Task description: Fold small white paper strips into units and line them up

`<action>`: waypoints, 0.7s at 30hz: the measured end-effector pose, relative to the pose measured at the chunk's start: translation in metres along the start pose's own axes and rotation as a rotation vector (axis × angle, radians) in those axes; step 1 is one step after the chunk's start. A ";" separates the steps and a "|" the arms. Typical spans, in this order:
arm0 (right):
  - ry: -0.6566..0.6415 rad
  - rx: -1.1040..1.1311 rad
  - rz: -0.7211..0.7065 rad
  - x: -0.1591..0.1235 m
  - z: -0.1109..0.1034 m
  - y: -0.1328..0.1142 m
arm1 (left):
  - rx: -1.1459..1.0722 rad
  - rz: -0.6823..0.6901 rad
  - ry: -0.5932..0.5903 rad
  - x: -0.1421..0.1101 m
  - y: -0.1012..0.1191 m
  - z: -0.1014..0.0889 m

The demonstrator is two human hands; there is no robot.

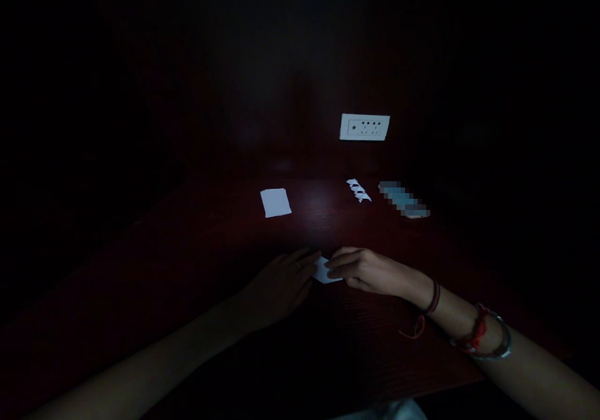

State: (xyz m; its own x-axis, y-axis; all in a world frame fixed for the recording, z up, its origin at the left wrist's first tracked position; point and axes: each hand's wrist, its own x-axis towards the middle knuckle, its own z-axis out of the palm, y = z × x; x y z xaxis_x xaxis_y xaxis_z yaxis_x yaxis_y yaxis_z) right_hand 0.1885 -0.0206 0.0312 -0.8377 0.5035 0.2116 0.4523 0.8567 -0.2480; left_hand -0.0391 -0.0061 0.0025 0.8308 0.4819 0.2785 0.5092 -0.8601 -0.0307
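Note:
A small piece of white paper [322,272] lies on the dark red table between my two hands. From the left, my left hand [291,276] has its fingertips at the paper's edge; a ring shows on one finger, and this hand is in shadow. On the other side, the fingers of my right hand [360,269] press over the paper's right part. Both hands grip the sheet, and their fingers hide some of it. Beyond them is a stack of white paper squares [275,202], and to its right a row of folded paper pieces [359,190].
A phone [404,200], its screen blurred out, lies at the back right of the table [225,232]. A white wall socket [364,127] is set in the dark panel behind. Red and dark bracelets [480,332] hang on my right forearm. The surroundings are very dark.

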 end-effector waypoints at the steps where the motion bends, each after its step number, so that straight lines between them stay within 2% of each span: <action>1: 0.000 -0.002 -0.003 0.000 0.000 0.000 | 0.002 -0.003 -0.010 0.000 -0.001 0.000; 5: 0.016 -0.003 -0.015 0.001 -0.001 -0.001 | 0.002 -0.027 -0.030 -0.002 -0.001 0.002; 13: 0.023 0.040 -0.010 0.001 -0.001 -0.002 | -0.009 -0.022 0.015 0.000 -0.003 0.007; 17: 0.067 0.131 0.104 -0.003 0.000 0.000 | -0.017 -0.022 0.011 -0.001 -0.005 0.009; 21: 0.097 0.094 0.217 -0.006 -0.001 0.000 | -0.020 -0.026 0.017 0.000 -0.004 0.008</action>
State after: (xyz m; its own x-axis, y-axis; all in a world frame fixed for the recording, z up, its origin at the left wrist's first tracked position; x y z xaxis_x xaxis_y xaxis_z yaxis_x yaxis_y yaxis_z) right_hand 0.1939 -0.0239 0.0308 -0.6889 0.6867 0.2321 0.5843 0.7155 -0.3829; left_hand -0.0398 -0.0011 -0.0053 0.8134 0.5015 0.2948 0.5259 -0.8505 -0.0042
